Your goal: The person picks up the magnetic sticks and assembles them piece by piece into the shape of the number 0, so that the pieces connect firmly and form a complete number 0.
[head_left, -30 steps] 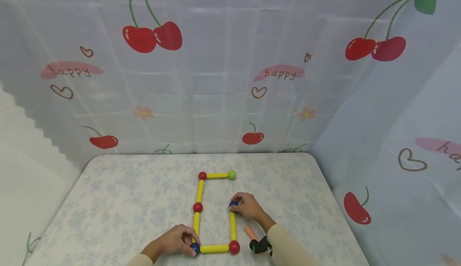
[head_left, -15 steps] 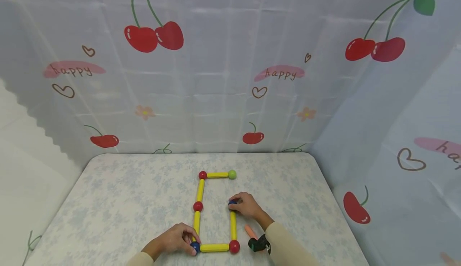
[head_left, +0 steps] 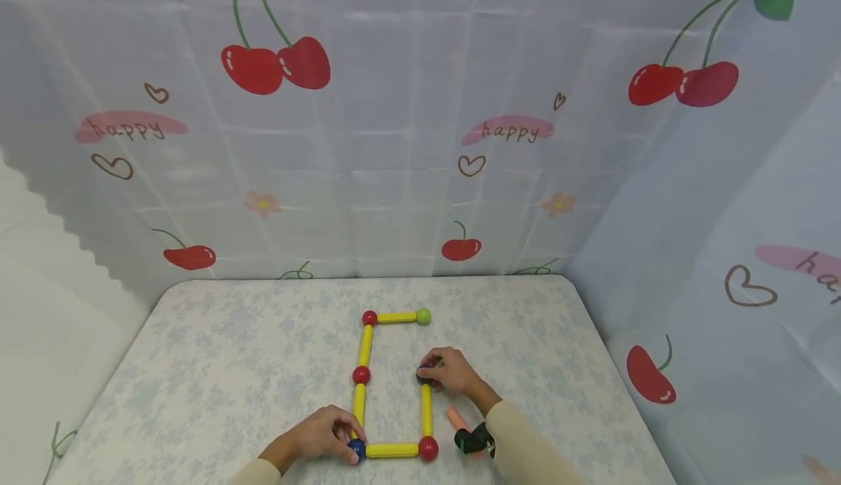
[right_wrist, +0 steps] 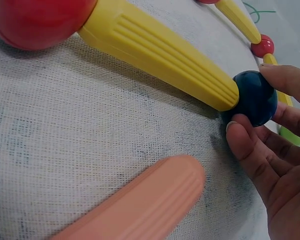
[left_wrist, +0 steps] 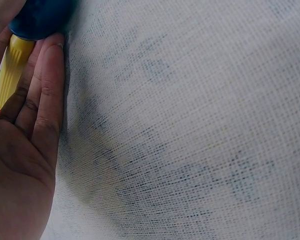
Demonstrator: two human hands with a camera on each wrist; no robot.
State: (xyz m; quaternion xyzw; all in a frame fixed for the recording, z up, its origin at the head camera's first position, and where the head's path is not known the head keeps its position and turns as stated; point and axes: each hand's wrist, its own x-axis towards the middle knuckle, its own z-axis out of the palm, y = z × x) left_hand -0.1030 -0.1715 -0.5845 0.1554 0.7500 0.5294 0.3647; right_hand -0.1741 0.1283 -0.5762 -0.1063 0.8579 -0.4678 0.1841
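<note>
My left hand (head_left: 322, 434) grips a blue ball (head_left: 358, 450) at the near left corner of a ball-and-rod figure. A yellow rod (head_left: 391, 451) joins that ball to a red ball (head_left: 428, 448) on the right. Another yellow rod (right_wrist: 165, 57) runs from the red ball away from me to a second blue ball (right_wrist: 257, 97). Thumb and fingers of my right hand (head_left: 453, 372) pinch this second ball, and the rod's end touches it. Up the left side, yellow rods link a middle red ball (head_left: 361, 375) and a far red ball (head_left: 370, 318).
From the far red ball a short yellow rod (head_left: 397, 318) leads to a green ball (head_left: 423, 316). An orange rod (right_wrist: 140, 200) lies right of the figure, partly behind the black wrist device (head_left: 474, 440). A patterned cloth covers the table (head_left: 230, 353); a cherry-print curtain (head_left: 394, 120) hangs behind.
Both hands stay at the same two blue balls. The right fingers have shifted slightly round their ball, and the head view has tilted a little.
</note>
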